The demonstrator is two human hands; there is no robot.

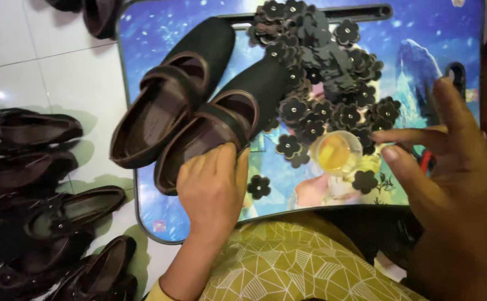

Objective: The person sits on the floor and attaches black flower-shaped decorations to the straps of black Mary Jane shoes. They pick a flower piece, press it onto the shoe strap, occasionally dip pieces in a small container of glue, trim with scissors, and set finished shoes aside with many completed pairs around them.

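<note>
Two dark brown strap shoes with black toes lie side by side on a small blue picture-printed table (pixel 154 33). My left hand (pixel 213 187) grips the heel edge of the nearer shoe (pixel 210 131); the other shoe (pixel 168 95) lies to its left. My right hand (pixel 449 161) hovers open at the right, fingers spread and pointing toward a small clear cup of yellow liquid (pixel 335 151). It holds nothing. A heap of black flower-shaped pieces with silver studs (pixel 321 67) covers the table's far middle. Loose flowers (pixel 258 187) lie near the cup.
Several more dark shoes (pixel 43 223) lie on the white tile floor at the left, and another pair (pixel 96 14) at the top. A yellow-green patterned cloth (pixel 293 262) covers my lap at the table's near edge.
</note>
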